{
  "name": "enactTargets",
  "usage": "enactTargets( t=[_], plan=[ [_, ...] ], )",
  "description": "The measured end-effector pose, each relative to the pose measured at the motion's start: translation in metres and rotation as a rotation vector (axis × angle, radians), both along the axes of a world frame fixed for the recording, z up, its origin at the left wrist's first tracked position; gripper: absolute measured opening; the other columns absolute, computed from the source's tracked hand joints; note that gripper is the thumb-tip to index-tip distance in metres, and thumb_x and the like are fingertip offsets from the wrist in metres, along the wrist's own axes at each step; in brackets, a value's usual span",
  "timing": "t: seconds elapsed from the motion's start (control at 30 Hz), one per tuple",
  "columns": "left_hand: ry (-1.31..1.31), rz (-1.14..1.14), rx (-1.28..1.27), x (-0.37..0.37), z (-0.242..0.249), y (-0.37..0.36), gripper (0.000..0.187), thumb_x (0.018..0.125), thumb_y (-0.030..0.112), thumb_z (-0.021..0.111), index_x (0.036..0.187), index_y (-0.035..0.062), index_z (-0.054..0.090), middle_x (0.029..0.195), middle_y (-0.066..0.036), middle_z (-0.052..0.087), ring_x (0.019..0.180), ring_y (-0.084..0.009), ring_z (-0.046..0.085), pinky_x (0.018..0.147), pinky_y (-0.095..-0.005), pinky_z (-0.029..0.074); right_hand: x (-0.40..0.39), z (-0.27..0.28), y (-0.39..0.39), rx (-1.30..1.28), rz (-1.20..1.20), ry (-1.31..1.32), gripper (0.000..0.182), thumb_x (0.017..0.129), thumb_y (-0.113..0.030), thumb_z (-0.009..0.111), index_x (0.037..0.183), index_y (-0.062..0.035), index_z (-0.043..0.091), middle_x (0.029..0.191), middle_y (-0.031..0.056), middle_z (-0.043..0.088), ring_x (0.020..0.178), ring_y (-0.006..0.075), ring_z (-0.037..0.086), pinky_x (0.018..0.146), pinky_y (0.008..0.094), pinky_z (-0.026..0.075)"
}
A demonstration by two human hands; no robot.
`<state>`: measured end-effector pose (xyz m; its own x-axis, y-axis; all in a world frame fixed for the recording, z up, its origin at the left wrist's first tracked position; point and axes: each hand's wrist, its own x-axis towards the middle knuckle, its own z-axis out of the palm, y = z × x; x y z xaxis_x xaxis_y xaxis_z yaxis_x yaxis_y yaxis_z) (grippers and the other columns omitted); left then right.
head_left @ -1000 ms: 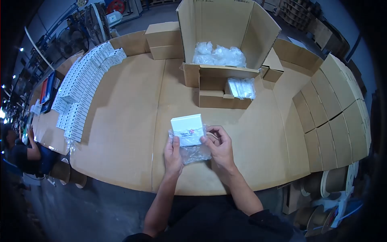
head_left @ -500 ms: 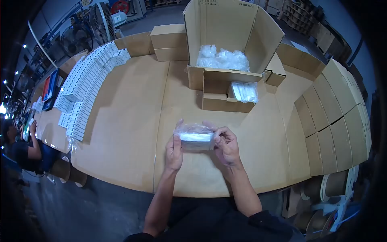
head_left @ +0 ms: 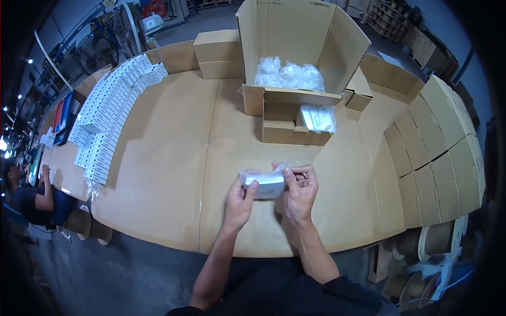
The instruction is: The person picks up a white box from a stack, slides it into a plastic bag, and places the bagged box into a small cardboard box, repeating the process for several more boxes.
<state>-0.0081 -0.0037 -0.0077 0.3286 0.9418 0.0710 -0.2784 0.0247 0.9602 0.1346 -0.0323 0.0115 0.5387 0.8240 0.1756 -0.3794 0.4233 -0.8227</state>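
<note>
A dark grey floor (head_left: 132, 268) is seen around a wide table (head_left: 158, 195), whose top is covered with brown cardboard. Bluish walls (head_left: 448, 23) are shown at the upper corners. Behind the table's far left side, a standing fan (head_left: 130, 29) is placed near a machine with a red wheel (head_left: 154, 7). Large spools (head_left: 440, 237) are kept below the right edge. Small bright lights (head_left: 3, 144) are scattered along the dim left side.
</note>
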Motion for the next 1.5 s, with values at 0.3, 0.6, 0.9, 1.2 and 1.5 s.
enactTargets(
  t=[0.3,0.6,0.9,1.2,1.5],
  plan=[
    [-0.152,0.069,-0.23,-0.001,0.006,0.004,0.02,0.108,0.019,0.055,0.115,0.0023,0.063,0.106,-0.002,0.065,0.097,-0.008,0.06,0.088,-0.0247,0.048,0.035,0.004,-0.018,0.086,0.228,-0.081,0.021,0.102,-0.01,0.06,0.122,-0.0016,0.061,0.152,0.0332,0.045,0.144,0.0294,0.044,0.121,0.0425,0.027],
    [-0.075,0.113,-0.121,0.009,0.002,0.005,0.022,0.109,0.024,0.053,0.113,0.0032,0.059,0.103,-0.005,0.066,0.097,-0.0127,0.063,0.085,-0.0305,0.055,0.049,0.028,-0.014,-0.152,0.37,-0.852,0.031,0.086,-0.002,0.076,0.116,-0.0005,0.073,0.115,0.0164,0.075,0.103,0.025,0.073,0.093,0.0364,0.056],
    [0.012,0.16,-0.196,-0.002,-0.008,0.012,0.02,0.111,0.021,0.049,0.104,0.0037,0.056,0.095,-0.004,0.065,0.093,-0.0084,0.058,0.082,-0.0275,0.049,0.052,0.032,-0.011,-0.199,0.389,-0.937,0.03,0.083,-0.004,0.079,0.113,-0.0026,0.074,0.105,0.0129,0.076,0.098,0.0301,0.074,0.088,0.0362,0.057],
    [0.174,-0.279,0.066,-0.024,0.029,0.015,0.03,0.101,0.004,0.064,0.13,-0.0011,0.06,0.114,-0.011,0.068,0.107,-0.015,0.065,0.095,-0.029,0.053,0.069,0.042,-0.019,-0.216,0.315,-1.105,0.027,0.081,-0.007,0.081,0.107,-0.004,0.073,0.099,0.0115,0.073,0.089,0.0279,0.07,0.08,0.0392,0.056],
    [0.283,-0.229,0.138,-0.008,0.018,0.036,0.05,0.095,0.01,0.072,0.14,0.0029,0.052,0.14,-0.014,0.054,0.125,-0.0246,0.059,0.101,-0.0346,0.052,0.1,0.073,-0.007,-0.08,0.41,-1.342,0.017,0.085,-0.002,0.075,0.099,0.0003,0.065,0.088,0.0141,0.065,0.083,0.0287,0.069,0.072,0.0381,0.055]
  ],
)
